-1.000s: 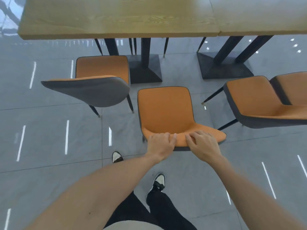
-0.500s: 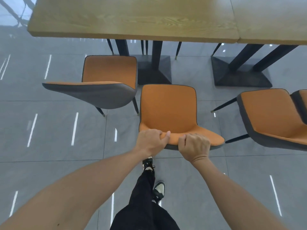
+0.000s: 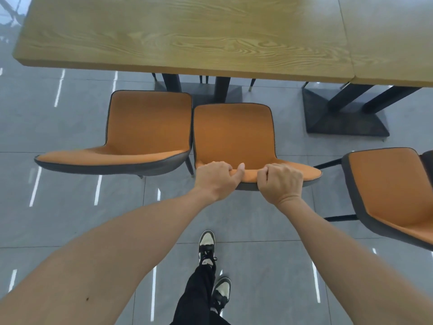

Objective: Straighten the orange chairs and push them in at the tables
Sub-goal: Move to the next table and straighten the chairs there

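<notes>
At the table (image 3: 187, 38), both hands grip chair (image 3: 234, 134).

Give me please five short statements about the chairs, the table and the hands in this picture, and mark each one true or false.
1. Both hands, left hand and right hand, grip the top edge of the middle orange chair with grey shell. True.
2. The seat of this chair is fully under the light wooden table. False: the seat is still in front of the table edge.
3. A second orange chair stands close beside it, on its left. True.
4. The table top carries plates. False: no plates are visible on it.
5. The orange chair at the right is turned at an angle. True.
</notes>
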The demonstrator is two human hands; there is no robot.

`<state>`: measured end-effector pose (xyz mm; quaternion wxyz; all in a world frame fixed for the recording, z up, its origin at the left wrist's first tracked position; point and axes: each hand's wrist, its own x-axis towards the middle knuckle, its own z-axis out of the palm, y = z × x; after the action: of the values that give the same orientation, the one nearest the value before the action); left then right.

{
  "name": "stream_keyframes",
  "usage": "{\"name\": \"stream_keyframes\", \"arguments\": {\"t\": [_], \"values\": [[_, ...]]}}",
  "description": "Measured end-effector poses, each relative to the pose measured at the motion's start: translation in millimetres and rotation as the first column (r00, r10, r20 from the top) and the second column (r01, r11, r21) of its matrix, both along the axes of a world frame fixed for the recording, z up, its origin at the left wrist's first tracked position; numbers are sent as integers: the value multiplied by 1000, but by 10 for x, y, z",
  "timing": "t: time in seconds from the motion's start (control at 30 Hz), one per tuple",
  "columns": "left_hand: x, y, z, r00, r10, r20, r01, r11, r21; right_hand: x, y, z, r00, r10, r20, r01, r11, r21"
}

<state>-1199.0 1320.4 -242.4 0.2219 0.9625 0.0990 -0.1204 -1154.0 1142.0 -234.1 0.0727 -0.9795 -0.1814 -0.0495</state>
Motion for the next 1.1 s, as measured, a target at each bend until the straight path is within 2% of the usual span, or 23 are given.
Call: {"name": "stream_keyframes", "arguments": {"t": [0.27,0.43,0.53,0.63,0.73,0.87,1.1], "values": [[443,310,-35,1000,-16,18,15,1000,25,412,282,-3,997,-17,-78,15,1000,-22],[560,286,-34,999,-51,12,50,998,44,621,222,69,969,14,-247,-44,992,-116],[510,260,2,999,-37,-27,38,999,24,580,138,146,926,79,-370,-109,992,-61],[492,225,79,994,-12,-108,12,1000,-3,432,27,235,924,142,-354,-142,990,26],[491,94,165,988,-12,-155,19,999,45,254,-229,363,926,159,-342,-151,987,52],[457,-339,358,988,-51,-143,71,987,143,79,-743,600,911,179,-372,-185,982,20],[410,-1532,760,966,-121,-230,176,956,233,-74,-2018,998,831,-42,-555,-42,990,-138]]}}
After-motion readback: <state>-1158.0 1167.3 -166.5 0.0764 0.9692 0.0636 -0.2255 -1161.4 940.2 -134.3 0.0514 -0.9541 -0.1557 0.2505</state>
